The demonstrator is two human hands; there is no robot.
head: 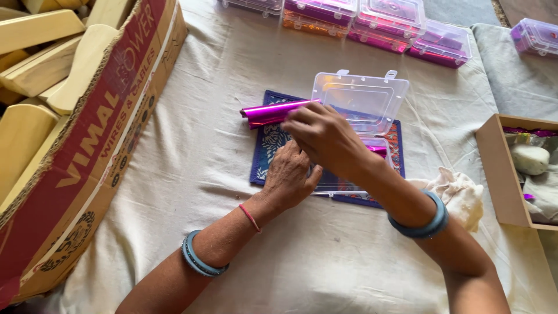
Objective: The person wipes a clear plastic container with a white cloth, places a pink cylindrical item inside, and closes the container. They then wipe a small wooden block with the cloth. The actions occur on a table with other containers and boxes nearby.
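The left hand point(289, 177) lies flat, fingers spread, on the open clear plastic box point(360, 116). Just beyond, the right hand point(322, 135) pinches a shiny magenta foil roll point(272, 111) above the blue patterned mat point(268, 142). Farther, closed filled boxes point(378, 23) stand in a row.

Both forearms enter from 6 o'clock and converge toward 12 o'clock. The left hand point(290, 177) lies palm down, fingers flexed and pressed flat, wrist straight. The right hand point(324, 135) crosses above it, angled toward 10 o'clock, its fingers point(293, 118) curled in a pinching grip. Each wrist carries blue bangles; the left also a red thread.
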